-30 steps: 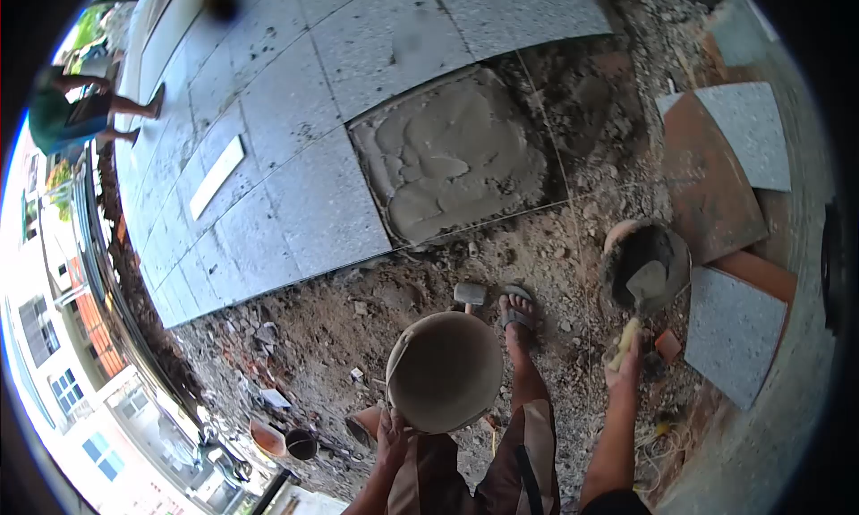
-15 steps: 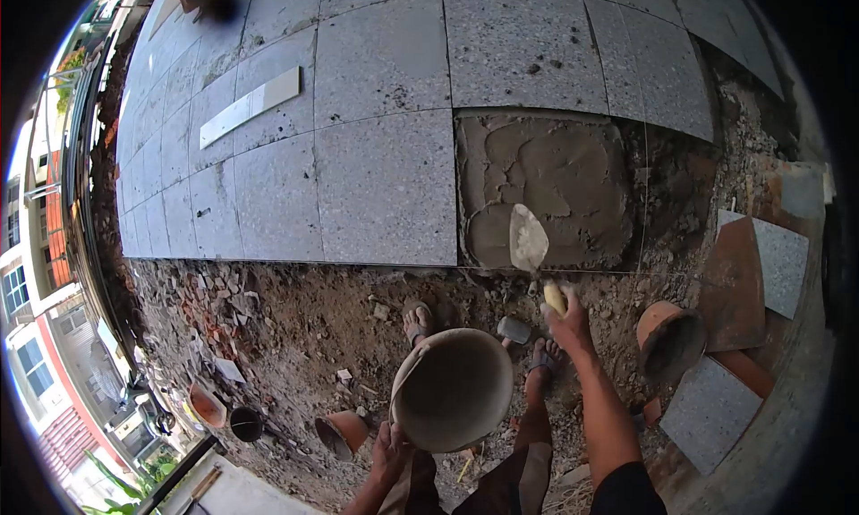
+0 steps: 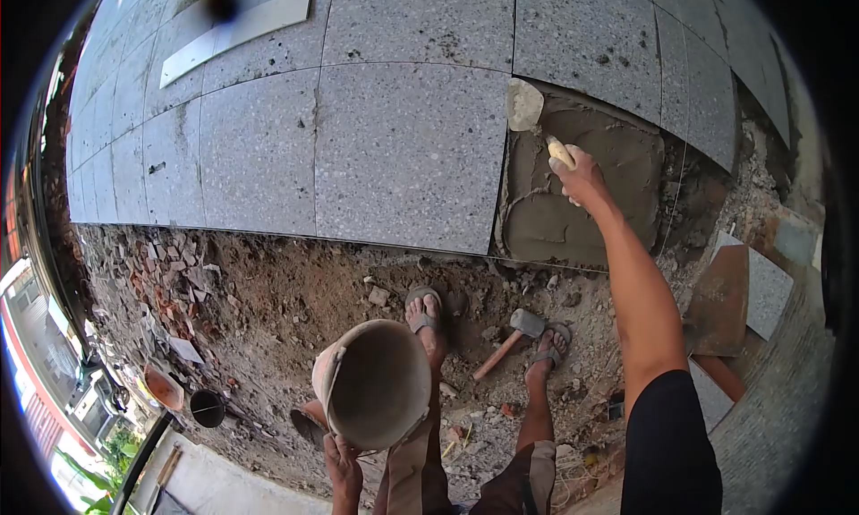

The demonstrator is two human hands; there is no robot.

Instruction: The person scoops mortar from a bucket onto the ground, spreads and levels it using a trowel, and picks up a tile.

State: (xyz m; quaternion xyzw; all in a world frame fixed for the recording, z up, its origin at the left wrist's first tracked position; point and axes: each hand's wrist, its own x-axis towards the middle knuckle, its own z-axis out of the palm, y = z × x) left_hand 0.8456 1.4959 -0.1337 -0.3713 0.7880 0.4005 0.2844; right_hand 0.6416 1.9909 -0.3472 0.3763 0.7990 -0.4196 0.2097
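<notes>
My right hand [image 3: 583, 175] is wrapped round the pale handle of a trowel [image 3: 524, 106]. The blade lies at the far left corner of a wet mortar bed [image 3: 617, 206], over the edge of the neighbouring tile. Ridges and smooth patches mark the mortar. Low in front of my legs, my left hand [image 3: 342, 466] grips a mortar-stained bucket [image 3: 327, 372] near its rim. The bucket is tilted, and its dark inside faces up; no contents can be made out. Speckled grey tiles [image 3: 403, 166] border the mortar on the left and far sides.
A mallet [image 3: 526, 323] lies on the rubble by my feet. Loose tiles [image 3: 768, 291] and a rusty sheet [image 3: 718, 300] rest at the right. A pale strip [image 3: 259, 23] lies on the tiles. A string line crosses the mortar's near edge. More buckets [image 3: 208, 408] stand lower left.
My right hand has moved the trowel away from me, from the mortar's near left to its far left corner. The bucket has shifted left and tilted. My view has moved closer to the mortar.
</notes>
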